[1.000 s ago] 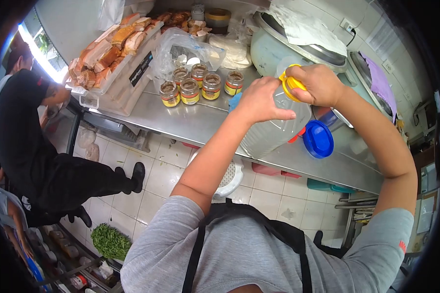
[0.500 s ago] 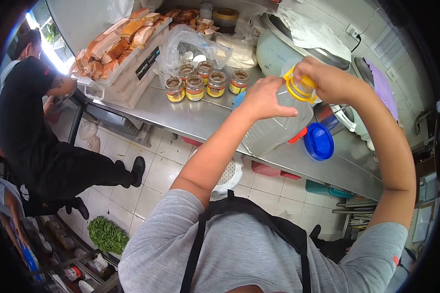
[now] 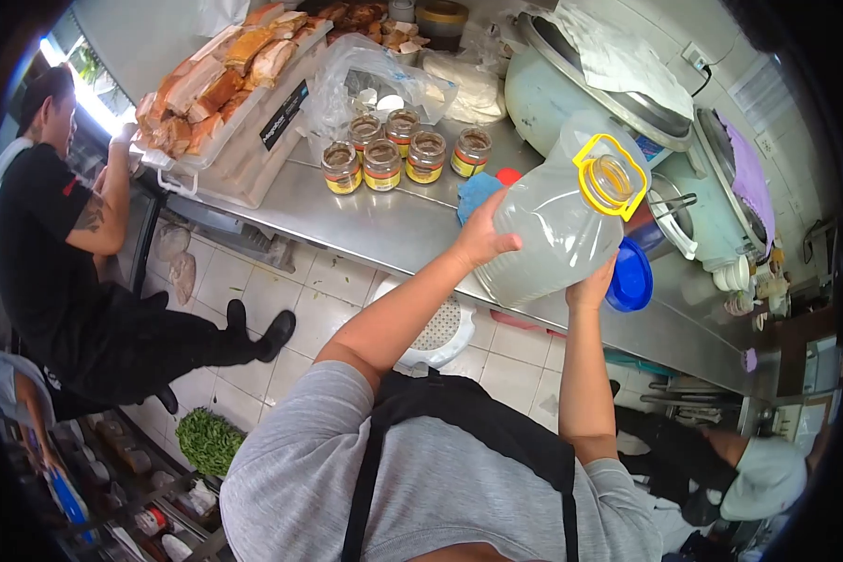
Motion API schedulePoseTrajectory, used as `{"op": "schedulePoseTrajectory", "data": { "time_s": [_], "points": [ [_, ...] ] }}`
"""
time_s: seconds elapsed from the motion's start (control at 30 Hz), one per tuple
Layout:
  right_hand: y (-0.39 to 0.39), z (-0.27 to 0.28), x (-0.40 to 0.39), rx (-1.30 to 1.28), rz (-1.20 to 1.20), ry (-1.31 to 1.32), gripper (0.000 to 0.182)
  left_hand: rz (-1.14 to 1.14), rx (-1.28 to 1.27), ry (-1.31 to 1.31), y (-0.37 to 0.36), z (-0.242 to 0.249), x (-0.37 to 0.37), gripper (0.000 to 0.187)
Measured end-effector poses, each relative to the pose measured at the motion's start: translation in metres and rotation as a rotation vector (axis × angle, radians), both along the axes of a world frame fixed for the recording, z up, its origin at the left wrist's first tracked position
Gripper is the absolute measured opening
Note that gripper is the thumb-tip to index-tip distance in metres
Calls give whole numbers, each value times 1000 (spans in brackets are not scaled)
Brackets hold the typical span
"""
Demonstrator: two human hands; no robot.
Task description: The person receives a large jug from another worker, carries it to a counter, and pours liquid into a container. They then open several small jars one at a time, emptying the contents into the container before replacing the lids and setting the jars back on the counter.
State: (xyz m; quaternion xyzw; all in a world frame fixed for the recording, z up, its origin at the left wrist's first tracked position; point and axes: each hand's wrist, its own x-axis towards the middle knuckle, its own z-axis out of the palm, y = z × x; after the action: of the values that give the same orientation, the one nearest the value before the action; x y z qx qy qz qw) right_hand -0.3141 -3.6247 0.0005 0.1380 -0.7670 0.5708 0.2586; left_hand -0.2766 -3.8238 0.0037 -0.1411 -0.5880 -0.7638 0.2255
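A large clear plastic jug (image 3: 548, 229) with a yellow handle ring (image 3: 585, 155) round its neck is tilted over the counter's front edge. Its mouth is uncapped and faces me. My left hand (image 3: 482, 231) grips the jug's left side, thumb across the front. On the lower right side, my right hand (image 3: 592, 284) is wrapped round the jug, its fingers partly hidden. Just beyond that hand lies a blue plastic lid or dish (image 3: 631, 276). A blue cloth (image 3: 479, 194) and a red cap-like piece (image 3: 509, 176) are behind my left hand.
Several open glass jars (image 3: 382, 164) stand on the steel counter (image 3: 286, 192), near a plastic bag (image 3: 347, 80). A crate of meat pieces (image 3: 253, 159) is at the left. Large lidded tubs (image 3: 553, 94) line the wall. A white stool (image 3: 440, 332) stands below. Other people work on both sides.
My right hand has left the jug's neck and moved down to its right side. The jug has shifted slightly right and tilted towards me. The person at the left has raised an arm.
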Motion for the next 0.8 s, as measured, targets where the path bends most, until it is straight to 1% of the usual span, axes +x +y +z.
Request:
{"op": "schedulePoseTrajectory", "data": {
  "time_s": [0.03,0.1,0.17,0.27,0.37,0.43,0.47,0.53,0.67,0.77,0.8],
  "points": [
    [-11,2,6,-20,-47,0,34,-4,-12,-28,-1,-2,-1,93],
    [-37,33,24,-821,54,-361,38,-29,-1,-63,-7,-3,-6,88],
    [-42,38,26,-667,28,-281,35,-68,50,-63,-14,-2,-18,81],
    [-55,57,33,-409,-25,-213,34,-236,78,-161,-24,-28,-29,89],
    [-69,79,34,-128,-90,-196,36,-416,547,-327,-9,-44,-28,90],
    [-76,81,34,51,-159,-159,40,-550,709,-384,-8,-43,-26,91],
    [-78,80,33,108,-190,-167,39,-616,791,-415,-8,-39,-24,91],
    [-80,77,32,218,-252,-191,39,-644,839,-464,-8,-36,-22,92],
    [-93,85,33,296,-301,-228,41,-700,942,-592,-10,-32,-17,92],
    [-103,92,34,379,-343,-261,44,-777,1015,-559,-11,-39,-18,84],
    [-105,93,33,411,-350,-267,44,-778,1022,-565,-11,-41,-18,85]
  ]
}}
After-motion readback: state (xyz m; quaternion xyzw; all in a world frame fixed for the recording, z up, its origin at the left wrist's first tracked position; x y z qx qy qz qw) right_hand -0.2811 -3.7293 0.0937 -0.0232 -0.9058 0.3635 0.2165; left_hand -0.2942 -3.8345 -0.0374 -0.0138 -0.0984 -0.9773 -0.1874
